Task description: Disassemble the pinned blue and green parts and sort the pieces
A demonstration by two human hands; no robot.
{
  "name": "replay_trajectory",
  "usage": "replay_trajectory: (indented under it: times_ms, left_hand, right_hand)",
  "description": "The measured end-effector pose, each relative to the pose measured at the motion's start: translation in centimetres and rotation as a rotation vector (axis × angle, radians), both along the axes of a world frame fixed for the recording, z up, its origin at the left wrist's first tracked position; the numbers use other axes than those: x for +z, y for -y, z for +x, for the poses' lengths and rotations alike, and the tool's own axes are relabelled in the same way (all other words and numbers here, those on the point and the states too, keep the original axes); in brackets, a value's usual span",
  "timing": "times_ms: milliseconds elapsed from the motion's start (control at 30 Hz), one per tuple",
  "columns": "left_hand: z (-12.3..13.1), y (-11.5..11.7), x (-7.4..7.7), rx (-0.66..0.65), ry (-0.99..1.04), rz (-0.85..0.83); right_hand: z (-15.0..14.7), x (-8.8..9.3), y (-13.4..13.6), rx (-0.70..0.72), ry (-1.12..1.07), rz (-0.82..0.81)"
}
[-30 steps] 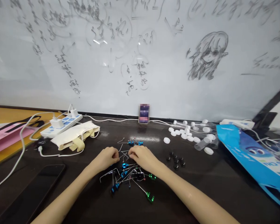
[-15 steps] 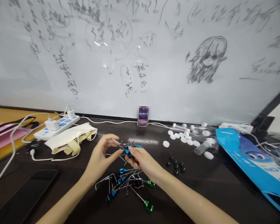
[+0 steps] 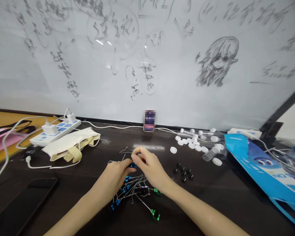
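A tangle of thin metal pins with blue and green ends [image 3: 135,193] lies on the dark table [image 3: 211,196] in front of me. My left hand [image 3: 115,175] and my right hand [image 3: 149,167] meet over the far side of the pile. Both have their fingers pinched together on a blue-ended pin [image 3: 132,165] held between them. One green-ended pin [image 3: 155,214] lies apart at the near edge of the pile.
Small black caps [image 3: 183,172] lie right of the pile; white caps and clear tubes [image 3: 201,144] behind them. A blue bag [image 3: 260,167] is at the right. A cloth bag [image 3: 71,144], power strip [image 3: 55,127] and dark phone [image 3: 19,206] are at the left. A whiteboard stands behind.
My left hand, open with spread fingers half a second ago, has closed and come down onto the pin in my right hand. Both hands lifted off the pile and met again.
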State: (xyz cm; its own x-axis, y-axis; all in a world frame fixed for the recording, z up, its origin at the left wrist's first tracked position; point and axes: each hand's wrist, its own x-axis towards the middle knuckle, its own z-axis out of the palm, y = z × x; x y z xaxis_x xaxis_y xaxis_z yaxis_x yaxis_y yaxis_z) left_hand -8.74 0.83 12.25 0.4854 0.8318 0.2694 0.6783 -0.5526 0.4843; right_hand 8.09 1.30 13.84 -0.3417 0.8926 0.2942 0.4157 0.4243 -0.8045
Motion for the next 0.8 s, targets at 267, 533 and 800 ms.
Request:
replay_trajectory:
  times_ms: [267,533,800]
  left_hand:
    - [-0.9,-0.5,1.1,0.007,-0.125,-0.037]
    - [-0.9,-1.1,-0.6,0.054,-0.302,0.069]
    - [-1.2,-0.8,0.2,0.048,-0.198,0.072]
  right_hand:
    - [0.9,1.1,-0.3,0.096,0.16,0.013]
    - [1.2,1.4,-0.5,0.091,0.129,0.027]
    - [1.1,0.7,-0.4,0.111,0.193,0.024]
